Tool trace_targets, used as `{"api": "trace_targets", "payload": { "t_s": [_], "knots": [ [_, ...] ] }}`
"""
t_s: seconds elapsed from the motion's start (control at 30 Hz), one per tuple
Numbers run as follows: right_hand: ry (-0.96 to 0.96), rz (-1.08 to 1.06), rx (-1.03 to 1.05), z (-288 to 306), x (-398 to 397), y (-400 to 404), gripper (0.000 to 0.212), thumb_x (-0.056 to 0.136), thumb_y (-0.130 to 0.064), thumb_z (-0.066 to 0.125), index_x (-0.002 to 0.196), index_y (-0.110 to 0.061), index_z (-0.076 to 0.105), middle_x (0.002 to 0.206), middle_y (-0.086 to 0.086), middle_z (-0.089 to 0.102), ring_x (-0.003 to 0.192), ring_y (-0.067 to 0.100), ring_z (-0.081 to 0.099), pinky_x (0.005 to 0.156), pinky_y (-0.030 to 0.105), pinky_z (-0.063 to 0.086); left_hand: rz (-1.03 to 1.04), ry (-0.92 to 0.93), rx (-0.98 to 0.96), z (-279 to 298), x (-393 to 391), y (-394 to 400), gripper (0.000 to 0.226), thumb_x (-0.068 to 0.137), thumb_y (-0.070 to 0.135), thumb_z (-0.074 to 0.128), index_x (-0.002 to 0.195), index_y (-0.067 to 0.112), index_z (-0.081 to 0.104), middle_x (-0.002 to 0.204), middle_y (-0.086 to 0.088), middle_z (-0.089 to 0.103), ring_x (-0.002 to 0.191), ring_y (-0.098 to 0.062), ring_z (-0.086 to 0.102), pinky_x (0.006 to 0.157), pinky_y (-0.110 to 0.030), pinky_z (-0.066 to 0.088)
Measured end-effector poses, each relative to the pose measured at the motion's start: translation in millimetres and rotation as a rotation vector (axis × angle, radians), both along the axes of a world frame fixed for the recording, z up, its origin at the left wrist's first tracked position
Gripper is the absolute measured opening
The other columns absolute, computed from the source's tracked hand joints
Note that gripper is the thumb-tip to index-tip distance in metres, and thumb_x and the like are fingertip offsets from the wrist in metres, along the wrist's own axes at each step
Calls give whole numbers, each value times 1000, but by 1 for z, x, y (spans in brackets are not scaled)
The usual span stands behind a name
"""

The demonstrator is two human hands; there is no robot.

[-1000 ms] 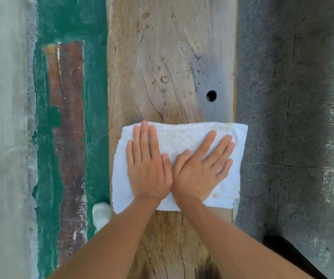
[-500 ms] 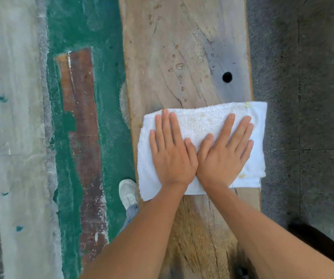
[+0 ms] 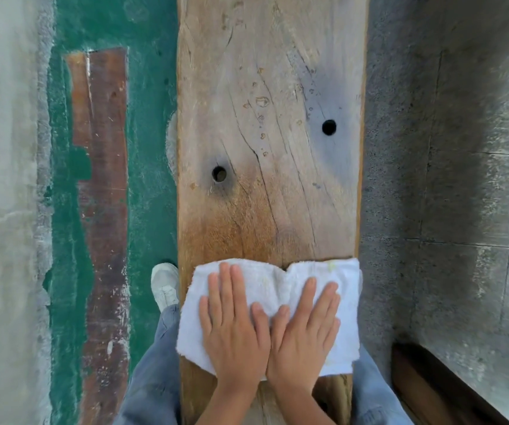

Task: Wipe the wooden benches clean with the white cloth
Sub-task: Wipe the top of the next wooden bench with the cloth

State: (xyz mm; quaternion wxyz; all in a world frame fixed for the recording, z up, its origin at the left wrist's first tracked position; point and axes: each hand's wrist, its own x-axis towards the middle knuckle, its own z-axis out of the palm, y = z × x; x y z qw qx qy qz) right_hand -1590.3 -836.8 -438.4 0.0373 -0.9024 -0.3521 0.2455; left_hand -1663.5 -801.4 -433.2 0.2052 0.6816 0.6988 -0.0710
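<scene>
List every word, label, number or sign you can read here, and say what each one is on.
None. No readable text shows on the bench, the cloth, the shoe, the trousers or the painted floor. The marks on the bench are only cracks, stains and two holes.

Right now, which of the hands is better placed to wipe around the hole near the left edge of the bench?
Left, probably. The left hand lies flat on the white cloth almost straight below that hole; the right hand lies further right.
</scene>
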Motion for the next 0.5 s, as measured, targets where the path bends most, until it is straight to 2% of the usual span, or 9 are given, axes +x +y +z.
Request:
{"api": "trace_targets", "payload": {
  "t_s": [0.1, 0.2, 0.33, 0.43, 0.5],
  "knots": [
    [88, -75, -39, 9, 0, 21, 71, 98, -56, 17, 160, -28, -2, 170, 4, -12, 159, 28, -1, 125, 60, 13, -24, -14, 4, 1, -1, 17, 73, 95, 33, 32, 161, 12, 10, 170, -1, 4, 157, -19, 7, 126, -40, 7],
    [117, -143, -27, 6, 12, 93, 74, 98, -62, 15, 156, -32, -20, 165, 3, -30, 157, 28, -21, 125, 59, -3, -127, -30, 70, -1, 3, 86, 72, 98, 35, 32, 161, 11, 8, 170, -3, 2, 157, -19, 4, 126, -40, 3],
    [76, -94, 157, -12, 62, 268, 79, 104, -56, 30, 161, -26, -16, 167, 14, -28, 155, 32, -27, 121, 58, -14, -102, -94, 153, -12, 47, 263, 74, 98, 40, 30, 161, 11, 6, 170, -6, 1, 157, -22, 1, 127, -44, 4],
    [49, -137, 179, -18, 97, 390, 78, 103, -53, 32, 164, -22, -6, 169, 17, -19, 157, 34, -18, 123, 60, -8, -80, -137, 89, -15, 80, 386, 76, 97, 37, 29, 161, 9, -1, 170, -7, -7, 157, -24, -6, 127, -46, -1],
    [2, -172, 135, -16, 100, 419, 75, 103, -52, 29, 164, -23, -3, 170, 15, -15, 158, 32, -15, 125, 59, -4, -165, -141, 58, -15, 85, 425, 75, 98, 36, 27, 160, 7, -3, 170, -8, -9, 157, -25, -9, 127, -47, -2]
  ]
}}
